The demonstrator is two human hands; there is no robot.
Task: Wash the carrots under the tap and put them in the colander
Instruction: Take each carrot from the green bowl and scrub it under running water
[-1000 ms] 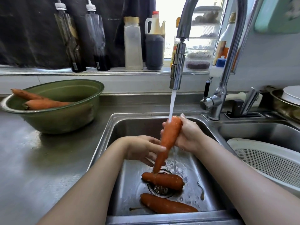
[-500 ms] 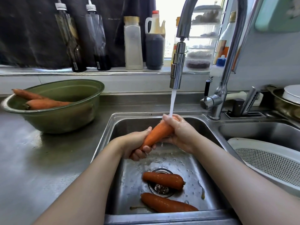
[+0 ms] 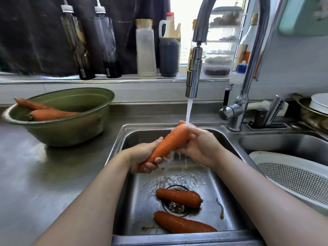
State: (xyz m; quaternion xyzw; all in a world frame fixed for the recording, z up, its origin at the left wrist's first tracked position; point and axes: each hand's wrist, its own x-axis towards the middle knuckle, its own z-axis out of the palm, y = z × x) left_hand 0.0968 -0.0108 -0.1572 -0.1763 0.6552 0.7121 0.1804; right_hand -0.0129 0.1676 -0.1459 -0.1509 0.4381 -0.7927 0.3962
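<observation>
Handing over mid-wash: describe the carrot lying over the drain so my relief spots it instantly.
Find the sink basin under the running tap. Two loose carrots lie on its floor; yours, the drain carrot, lies across the round strainer. It is the shorter, stubbier one, farther back than the long carrot by the front rim, and unlike the held carrot, it lies untouched.

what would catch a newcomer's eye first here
The bright carrot in the middle stands out, gripped by the left hand and right hand under the running tap. Two more carrots lie by the drain in the sink below. A green bowl at left holds a further pair, and a white colander sits in the right basin.
</observation>
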